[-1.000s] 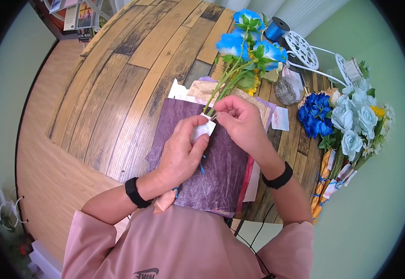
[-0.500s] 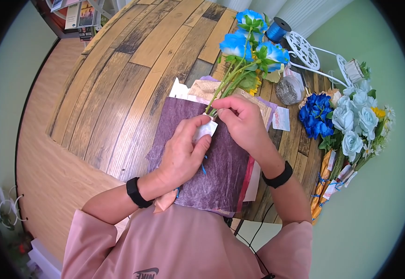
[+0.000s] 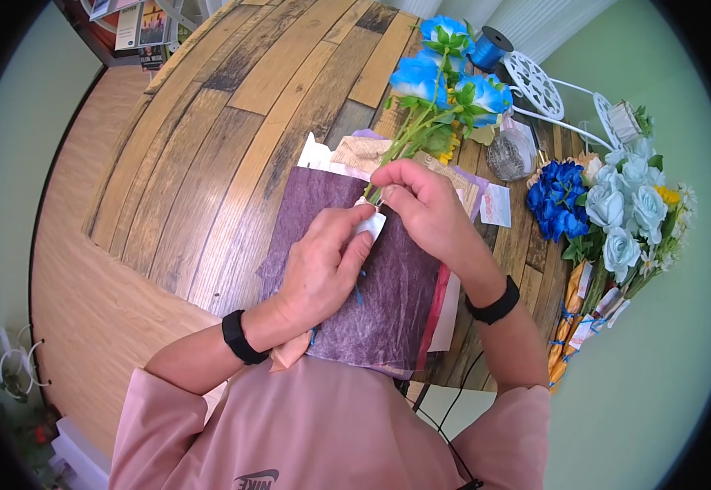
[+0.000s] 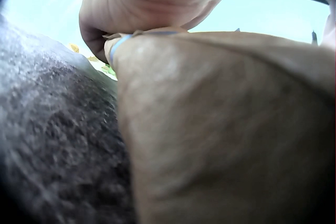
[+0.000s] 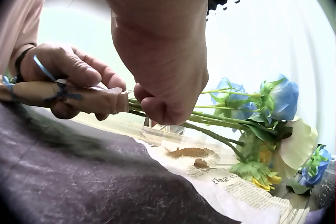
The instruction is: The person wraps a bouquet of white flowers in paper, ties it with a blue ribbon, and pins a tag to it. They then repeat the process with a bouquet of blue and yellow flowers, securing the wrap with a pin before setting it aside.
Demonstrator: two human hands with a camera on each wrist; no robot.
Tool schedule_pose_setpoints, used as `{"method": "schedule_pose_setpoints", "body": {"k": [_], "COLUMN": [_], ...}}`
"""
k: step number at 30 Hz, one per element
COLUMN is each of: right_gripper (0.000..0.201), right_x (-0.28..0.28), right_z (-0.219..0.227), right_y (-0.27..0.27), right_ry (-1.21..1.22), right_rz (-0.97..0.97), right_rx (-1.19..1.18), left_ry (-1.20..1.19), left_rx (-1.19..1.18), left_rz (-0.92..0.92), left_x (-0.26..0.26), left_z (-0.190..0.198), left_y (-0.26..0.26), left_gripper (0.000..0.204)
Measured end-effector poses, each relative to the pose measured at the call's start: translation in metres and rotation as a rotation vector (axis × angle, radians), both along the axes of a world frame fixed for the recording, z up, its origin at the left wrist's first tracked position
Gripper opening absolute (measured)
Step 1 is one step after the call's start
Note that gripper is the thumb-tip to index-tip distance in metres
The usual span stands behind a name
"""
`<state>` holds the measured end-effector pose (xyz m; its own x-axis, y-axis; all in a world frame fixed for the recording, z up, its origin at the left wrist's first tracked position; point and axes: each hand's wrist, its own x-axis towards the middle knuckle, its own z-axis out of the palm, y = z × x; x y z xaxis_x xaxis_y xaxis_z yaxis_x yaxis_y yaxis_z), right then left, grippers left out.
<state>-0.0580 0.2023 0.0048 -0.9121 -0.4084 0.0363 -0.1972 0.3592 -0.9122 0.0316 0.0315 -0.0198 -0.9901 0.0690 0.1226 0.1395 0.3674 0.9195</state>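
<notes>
My left hand (image 3: 323, 257) grips a tan paper-wrapped bundle (image 5: 89, 98) tied with blue ribbon, its thumb on a white tag (image 3: 376, 229). Out of the wrap's end run green stems (image 5: 220, 121) bearing blue-and-white roses (image 3: 421, 79) and a yellow flower (image 5: 266, 181). At that end my right hand (image 3: 430, 214) has its fingers curled against the stems, thumb and forefinger pinched together; what lies between them is too small to tell. In the left wrist view the tan wrap (image 4: 210, 129) fills much of the picture. Below the hands lies dark purple wrapping paper (image 3: 372, 327).
Newsprint paper (image 3: 361, 151) shows beyond the purple sheets. At the back right stand a blue ribbon spool (image 3: 490, 47), a white metal stand (image 3: 535, 86) and a clear container (image 3: 510, 155). Pale blue roses (image 3: 621, 204) and dark blue flowers (image 3: 557, 200) lie at the right on the wooden table (image 3: 208, 163).
The flower heads have shifted slightly to the right. The white tag has turned and shows narrower under my left thumb. Both hands stay close together at the stems.
</notes>
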Motion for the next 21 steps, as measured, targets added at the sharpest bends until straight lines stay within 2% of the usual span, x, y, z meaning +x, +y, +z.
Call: {"method": "schedule_pose_setpoints", "body": {"k": [5,7,10,13,16,21], "right_gripper": [0.018,0.018,0.018,0.018,0.018,0.016], "right_x": [0.001,0.002,0.002,0.002,0.001,0.000], "right_z": [0.010,0.010,0.010,0.006,0.004,0.001], "right_y": [0.000,-0.001,-0.001,-0.001,0.000,0.000], "right_ry": [-0.002,-0.015,-0.045,-0.082,-0.109,-0.135], "right_rz": [0.054,0.071,0.093,0.072,0.046,0.040], "right_rx": [0.072,0.048,0.010,-0.040,-0.062,-0.075], "left_ry": [0.111,-0.206,-0.122,-0.237,-0.163,-0.245], "left_rx": [-0.063,0.086,0.008,0.088,0.020,0.070], "left_rz": [0.028,-0.017,-0.043,-0.031,0.044,0.033], "left_x": [-0.006,-0.009,-0.017,-0.017,-0.018,-0.021], "left_z": [0.003,0.012,0.007,0.016,0.007,0.007], "left_y": [-0.002,-0.005,-0.008,-0.005,-0.004,-0.004], "left_gripper": [0.022,0.017,0.012,0.017,0.024,0.027]}}
